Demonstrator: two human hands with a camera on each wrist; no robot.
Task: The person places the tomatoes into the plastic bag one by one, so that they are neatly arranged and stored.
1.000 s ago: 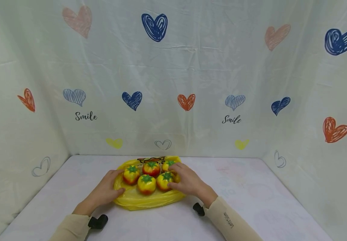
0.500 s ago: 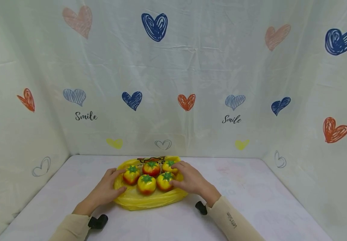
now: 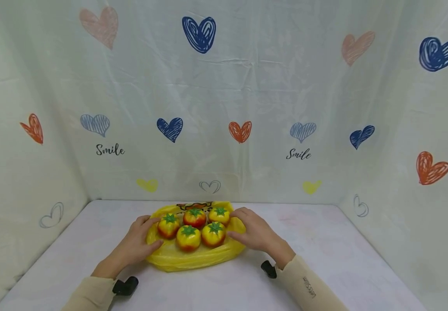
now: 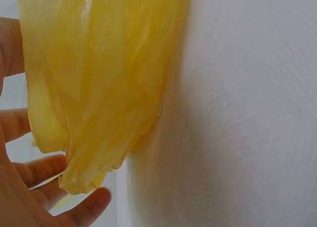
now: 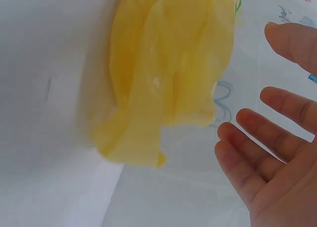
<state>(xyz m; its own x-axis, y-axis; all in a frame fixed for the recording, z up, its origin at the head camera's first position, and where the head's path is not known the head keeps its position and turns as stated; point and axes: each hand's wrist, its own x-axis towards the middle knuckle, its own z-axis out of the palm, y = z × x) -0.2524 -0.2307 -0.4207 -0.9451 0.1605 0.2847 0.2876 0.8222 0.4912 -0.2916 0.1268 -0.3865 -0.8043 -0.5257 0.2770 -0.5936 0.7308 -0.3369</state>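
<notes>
A yellow plastic bag point(image 3: 193, 261) lies spread on the table in the head view. Several shiny yellow-and-red tomatoes point(image 3: 188, 239) with green star-shaped tops sit on it, close together. At the bag's left edge is my left hand point(image 3: 135, 245), its thumb and fingers apart around the rim. In the left wrist view its loosely extended fingers point(image 4: 42, 170) lie beside and behind the yellow plastic; firm contact cannot be told. My right hand point(image 3: 258, 232) is at the bag's right edge, near the right-hand tomatoes. The right wrist view shows its fingers point(image 5: 285, 106) spread, apart from the plastic.
A white table point(image 3: 325, 255) carries the bag near its back edge. White curtains point(image 3: 270, 95) printed with hearts and "Smile" enclose the back and both sides. A black wrist camera point(image 3: 126, 286) sits by the left cuff, another black camera point(image 3: 268, 269) by the right.
My right hand has drawn back to the right, away from the tomatoes it overlapped, so they show more fully. The left hand and the tomatoes have stayed nearly in place.
</notes>
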